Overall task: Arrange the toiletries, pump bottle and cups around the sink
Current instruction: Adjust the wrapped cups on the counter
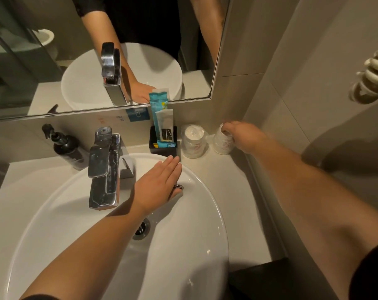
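Here, nearest you, the white oval basin filled the lower half of the view, its drain sitting close to the centre. Your left hand lay flat over the basin's far rim at about 12 o'clock from the drain, fingers straight and together, holding nothing, with a ring showing on the thumb. The chrome faucet stood just at 9 o'clock of that hand, its spout reaching out over the bowl.

Just past your left fingertips, at 12 o'clock, a black square holder stood on the pale counter with tall toiletry sachets upright in it, teal and white, leaning against the wall. At 3 o'clock of the holder stood a plastic-wrapped paper cup, upside down as far as you could tell, just beside it. A second wrapped cup stood at 3 o'clock of the first, near but apart from it, and your right hand had its fingers curled round that cup's upper part, gripping it near the counter's back right corner.

Well off at 9 o'clock of the faucet, the black pump bottle stood upright by the wall. Farthest back, the mirror reflected the basin, the faucet and your left hand, and a coiled white cord hung on the wall at 2 o'clock.
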`<state>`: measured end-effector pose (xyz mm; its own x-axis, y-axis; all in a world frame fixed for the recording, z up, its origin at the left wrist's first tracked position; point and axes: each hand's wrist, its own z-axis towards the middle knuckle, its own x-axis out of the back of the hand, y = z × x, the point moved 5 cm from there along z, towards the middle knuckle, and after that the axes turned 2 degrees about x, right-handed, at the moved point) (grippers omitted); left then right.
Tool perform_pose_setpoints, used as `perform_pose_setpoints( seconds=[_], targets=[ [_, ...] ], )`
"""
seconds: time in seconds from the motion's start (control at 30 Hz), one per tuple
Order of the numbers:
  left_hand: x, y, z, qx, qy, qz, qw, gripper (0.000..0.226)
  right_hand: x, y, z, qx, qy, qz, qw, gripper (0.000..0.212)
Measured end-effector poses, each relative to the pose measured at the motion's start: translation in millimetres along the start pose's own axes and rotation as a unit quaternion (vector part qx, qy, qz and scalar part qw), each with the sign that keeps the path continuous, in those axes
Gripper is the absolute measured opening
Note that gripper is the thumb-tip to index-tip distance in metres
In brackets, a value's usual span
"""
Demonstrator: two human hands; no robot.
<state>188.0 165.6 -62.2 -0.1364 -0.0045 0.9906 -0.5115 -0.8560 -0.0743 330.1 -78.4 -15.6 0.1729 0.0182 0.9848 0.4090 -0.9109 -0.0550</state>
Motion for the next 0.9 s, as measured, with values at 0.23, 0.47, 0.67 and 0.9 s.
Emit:
perform_pose_setpoints(
  seconds=[0.23, 0.47, 0.67, 0.9],
  targets=[
    [-3, 0, 1, 0.005, -0.031, -0.003, 1.000, 0.070, 15, -3, -16, -0.003, 0.011, 0.012, 1.000, 0.066],
    [-2, 0, 0, 0.004, -0.036, -0.013, 0.999, 0.068, 35, -122, -26, 0.133, 0.095, 0.033, 0.986, 0.025],
    [-7, -1, 1, -0.009, -0.030, -0.007, 0.999, 0.069, 9, -163, 7, 0.115, 0.023, 0.052, 0.992, 0.028],
    [-7, -1, 1, -0.005, -0.016, -0.020, 1.000, 0.068, 2, -155, 22, 0.099, 0.002, 0.010, 0.995, 0.024]
  ],
)
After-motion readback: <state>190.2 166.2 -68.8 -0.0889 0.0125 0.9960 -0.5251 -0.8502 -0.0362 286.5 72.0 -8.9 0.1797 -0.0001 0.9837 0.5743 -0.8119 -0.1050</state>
